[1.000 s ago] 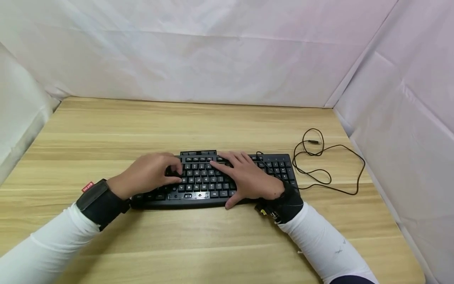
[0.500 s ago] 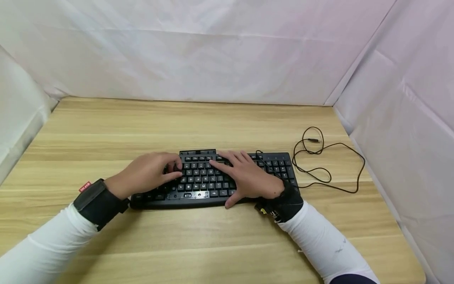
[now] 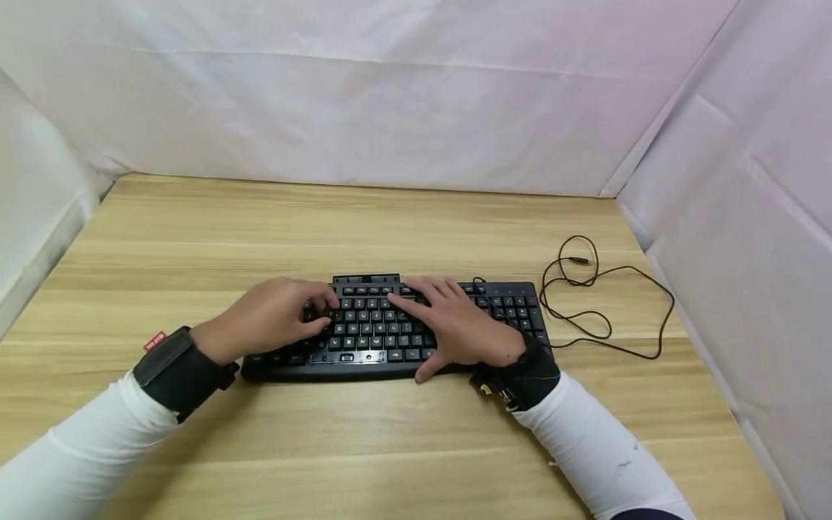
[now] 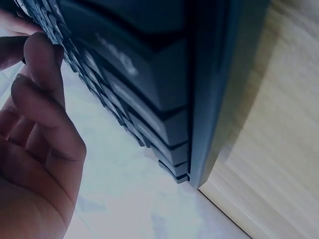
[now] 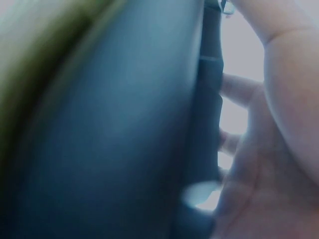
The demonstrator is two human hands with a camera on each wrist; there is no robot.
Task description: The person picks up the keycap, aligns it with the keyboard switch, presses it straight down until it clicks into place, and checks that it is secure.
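A black keyboard (image 3: 373, 328) lies on the wooden table in the head view. Its front middle shows a bare shiny strip (image 3: 364, 357) with small posts where a space bar would sit. My left hand (image 3: 273, 318) is over the left part of the keys, fingers curled. Between its thumb and index finger shows a small black keycap (image 3: 330, 313), mostly hidden by the fingers. In the left wrist view, these fingertips meet close above the keys. My right hand (image 3: 455, 325) rests spread across the right part of the keyboard, its thumb at the front edge.
The keyboard's thin black cable (image 3: 640, 354) lies in loose loops on the table at the right, with its plug (image 3: 578, 260) inside a loop. White cloth walls (image 3: 364, 115) stand behind and at both sides of the wooden table (image 3: 364, 448).
The left thumb and index finger have shifted slightly, and the small black keycap shows more between them now. My right hand and the keyboard have stayed in place.
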